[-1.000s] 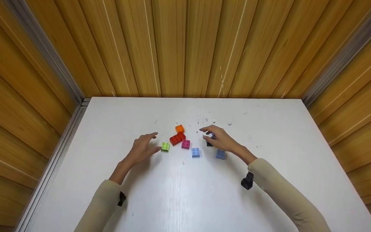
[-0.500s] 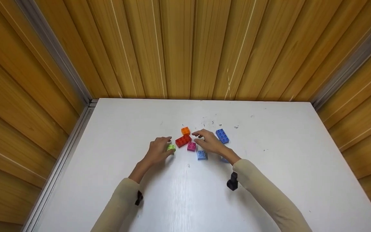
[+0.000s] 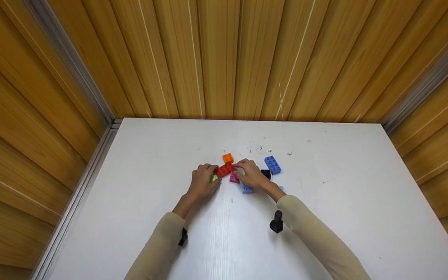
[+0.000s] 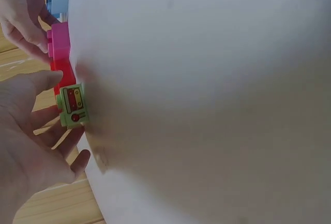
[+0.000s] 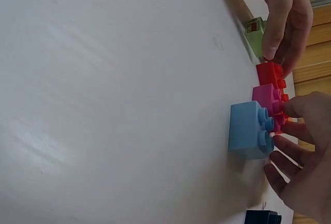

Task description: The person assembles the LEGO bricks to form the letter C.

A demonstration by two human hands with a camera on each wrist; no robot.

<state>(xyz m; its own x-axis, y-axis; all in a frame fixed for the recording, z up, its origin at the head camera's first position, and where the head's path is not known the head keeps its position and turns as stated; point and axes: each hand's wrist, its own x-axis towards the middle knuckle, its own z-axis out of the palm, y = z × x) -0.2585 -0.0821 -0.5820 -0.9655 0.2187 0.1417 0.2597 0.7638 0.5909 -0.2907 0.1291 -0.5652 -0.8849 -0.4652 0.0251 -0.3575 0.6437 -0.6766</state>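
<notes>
1. Yellow-brown wood-grain panels (image 3: 224, 58) enclose a white table (image 3: 344, 202) in the head view, where two forearms in beige sleeves (image 3: 309, 221) reach forward. Left hand (image 3: 202, 181) and right hand (image 3: 250, 174) bend over opposite ends of an oblong, studded red plastic brick (image 3: 224, 170) lying mid-table, studs up. Whether either hand pinches it, one cannot tell.

2. Around it, still in the head view: one square orange plastic brick (image 3: 228, 158), one square magenta plastic brick (image 3: 233, 177), one partly hidden lime-green plastic brick (image 3: 213, 178), one oblong blue plastic brick (image 3: 272, 165), one black brick (image 3: 266, 173) and one light-blue plastic brick (image 3: 246, 188), partly covered by the right hand.

3. At the left wrist, the left hand's thumb overlaps the red brick's side; its other fingers fan apart behind and below the lime-green brick, whose face bears a red-and-yellow print. Four bricks show: one each of light-blue, magenta, red and lime-green.

4. At the right wrist, the right hand's fingers are spread, thumb and forefinger near the red brick's far end, behind the magenta brick. Five bricks show, one black.
</notes>
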